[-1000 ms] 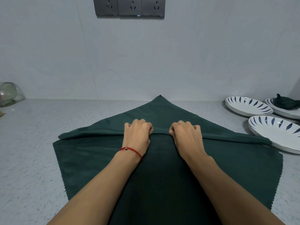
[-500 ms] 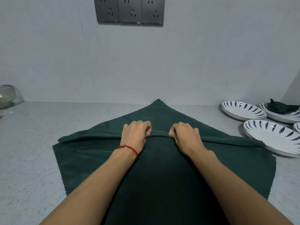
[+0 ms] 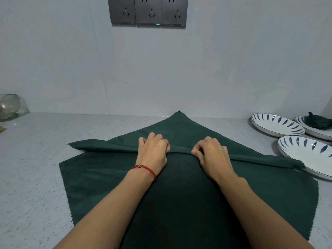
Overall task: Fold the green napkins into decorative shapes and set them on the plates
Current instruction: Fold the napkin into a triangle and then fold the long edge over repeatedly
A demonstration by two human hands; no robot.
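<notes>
Dark green napkin (image 3: 100, 178) spread flat, zigzag-cut edges, soft ridge between left hand (image 3: 154, 151) and right hand (image 3: 212, 155); both pinch ridge.

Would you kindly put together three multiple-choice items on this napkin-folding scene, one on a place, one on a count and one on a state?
1. Where does the already folded napkin lie?
A. on the far right plate
B. beside the glass bowl
C. under the sockets

2. How many plates show?
A. two
B. three
C. five

3. How do the hands hold the large green napkin?
A. both lie flat, fingers straight
B. only the left touches it
C. both pinch its raised fold

Answers:
1 A, the small dark green shape sits in the plate at the right edge.
2 B, three blue-patterned plates cluster at the right.
3 C, the left hand and right hand curl their fingers on the ridge across the cloth.
</notes>
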